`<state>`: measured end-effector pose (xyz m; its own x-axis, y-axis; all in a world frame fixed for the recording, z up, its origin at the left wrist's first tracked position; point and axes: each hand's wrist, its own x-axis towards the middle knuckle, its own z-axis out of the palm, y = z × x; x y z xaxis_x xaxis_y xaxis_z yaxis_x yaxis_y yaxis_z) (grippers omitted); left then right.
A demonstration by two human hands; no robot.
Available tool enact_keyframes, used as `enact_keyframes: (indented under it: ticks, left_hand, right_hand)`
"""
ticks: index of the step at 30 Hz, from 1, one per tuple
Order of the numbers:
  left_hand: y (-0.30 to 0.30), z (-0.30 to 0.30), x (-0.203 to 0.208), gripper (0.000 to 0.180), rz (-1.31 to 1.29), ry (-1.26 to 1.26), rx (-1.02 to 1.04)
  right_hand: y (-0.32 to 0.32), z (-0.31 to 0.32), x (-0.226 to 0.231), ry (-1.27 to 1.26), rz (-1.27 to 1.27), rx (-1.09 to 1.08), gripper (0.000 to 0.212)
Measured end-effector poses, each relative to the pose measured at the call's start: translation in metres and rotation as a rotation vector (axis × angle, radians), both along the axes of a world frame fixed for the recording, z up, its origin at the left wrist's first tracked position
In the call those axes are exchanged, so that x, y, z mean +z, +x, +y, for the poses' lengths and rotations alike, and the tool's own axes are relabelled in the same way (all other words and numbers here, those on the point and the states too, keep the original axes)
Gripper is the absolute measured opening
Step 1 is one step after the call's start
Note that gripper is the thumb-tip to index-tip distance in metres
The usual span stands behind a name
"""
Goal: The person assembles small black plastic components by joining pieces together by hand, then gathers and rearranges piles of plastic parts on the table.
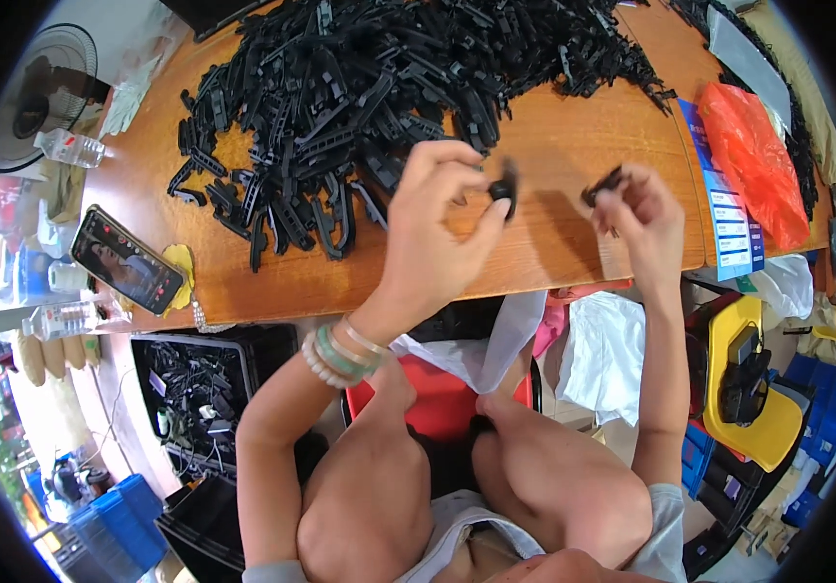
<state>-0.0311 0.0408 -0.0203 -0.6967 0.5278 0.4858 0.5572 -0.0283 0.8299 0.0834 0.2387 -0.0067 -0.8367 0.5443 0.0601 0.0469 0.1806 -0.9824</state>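
Over the front part of the wooden table [573, 136], my left hand [442, 219] pinches a small black plastic part [503, 190] between thumb and fingers. The part is smeared by motion, so its exact shape is unclear. To the right, my right hand [639, 209] has its fingers closed on another small dark piece [604, 185], partly hidden by the fingertips. The two hands are apart, with bare tabletop between them. Beyond my left hand spreads a large heap of black plastic clip-like parts [340, 107], its near edge close to my wrist.
A phone [126, 258] leans at the table's left edge beside a yellow cloth flower [181, 272]. On the right lie a red plastic bag [753, 160] and a blue-white printed sheet [729, 228]. A black crate of parts [194, 389] stands below left; a yellow chair [743, 389] stands right.
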Motion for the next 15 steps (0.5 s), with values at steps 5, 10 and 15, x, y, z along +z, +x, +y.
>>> enact_keyframes:
  ticks: [5, 10, 15]
  left_hand:
    - [0.021, -0.037, 0.005, 0.016, -0.993, 0.118, -0.228]
    - [0.032, -0.045, -0.003, 0.011, -1.281, 0.147, -0.358]
    - [0.040, -0.047, 0.001, 0.017, -1.315, 0.163, -0.378]
  right_hand:
    - [0.036, -0.044, -0.005, -0.636, 0.068, 0.351, 0.013]
    - [0.033, -0.083, -0.021, -0.621, 0.166, 0.392, 0.013]
    - [0.039, -0.091, -0.026, -0.428, -0.008, 0.271, 0.020]
